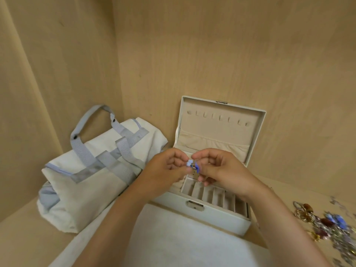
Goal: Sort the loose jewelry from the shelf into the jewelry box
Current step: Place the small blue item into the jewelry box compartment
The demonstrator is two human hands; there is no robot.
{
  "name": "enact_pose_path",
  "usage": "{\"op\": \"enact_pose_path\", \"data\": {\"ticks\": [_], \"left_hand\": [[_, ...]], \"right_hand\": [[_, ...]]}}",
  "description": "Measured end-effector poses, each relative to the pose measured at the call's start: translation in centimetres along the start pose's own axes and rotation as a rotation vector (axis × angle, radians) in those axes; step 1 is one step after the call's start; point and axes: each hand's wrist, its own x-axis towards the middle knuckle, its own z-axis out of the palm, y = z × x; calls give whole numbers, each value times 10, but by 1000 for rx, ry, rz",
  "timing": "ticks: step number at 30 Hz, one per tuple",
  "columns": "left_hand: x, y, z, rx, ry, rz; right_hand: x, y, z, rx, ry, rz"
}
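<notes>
I hold a small blue piece of jewelry (193, 165) between my two hands, above the middle of the open jewelry box (215, 212). It has a pale blue part, a darker blue part, and a small pale tab with holes under it; what kind of piece it is I cannot tell. The box is white, its lid (221, 120) stands up against the back wall, with a row of small hooks and a cloth pocket inside. At the front of the box is a row of narrow compartments (213, 195), which look empty, and a metal lock (195, 205) on the front wall.

My hands and forearms cover the middle part of the box, so I cannot see what lies there.

To the right of the box, on the wooden shelf (17, 245), lies a heap of loose jewelry (333, 228), blurred, with gold, brown and blue pieces. To the left lies a white bag (92, 176) with grey straps, near the box. In front of the box is a white cloth (173, 241).

My left hand (165, 174) pinches the piece with thumb and fingertips, the other fingers curled. My right hand (221, 168) pinches it from the other side, fingers also curled in
</notes>
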Motion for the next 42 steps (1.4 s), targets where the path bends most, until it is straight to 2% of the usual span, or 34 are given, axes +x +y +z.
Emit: {"op": "enact_pose_path", "data": {"ticks": [5,7,13,16,21,27,31,34,36,39,42], "left_hand": [[-1,4,0,-20,44,11],[-2,5,-4,7,21,11],[-8,5,-8,86,-7,43],[-10,8,-7,56,59,29],[-11,14,-2,-56,70,-40],[-13,16,-3,-15,44,-30],[-17,12,-11,237,-99,-42],[-18,8,-17,475,-6,35],[-17,4,-19,558,41,85],[-14,-5,-19,705,1,160],[-13,-11,-16,790,-34,200]], "right_hand": [[0,-1,1,-200,-4,-34],[1,0,1,-185,39,-36],[-1,-4,7,-55,15,34],[-2,-5,8,27,14,46],[-2,-7,14,35,135,-32],[-4,-7,10,8,49,-4],[-2,0,0,-185,2,-28],[0,2,0,-448,-27,-113],[2,3,2,-541,-29,-171],[5,8,5,-676,-91,-213],[5,11,7,-843,-167,-173]]}}
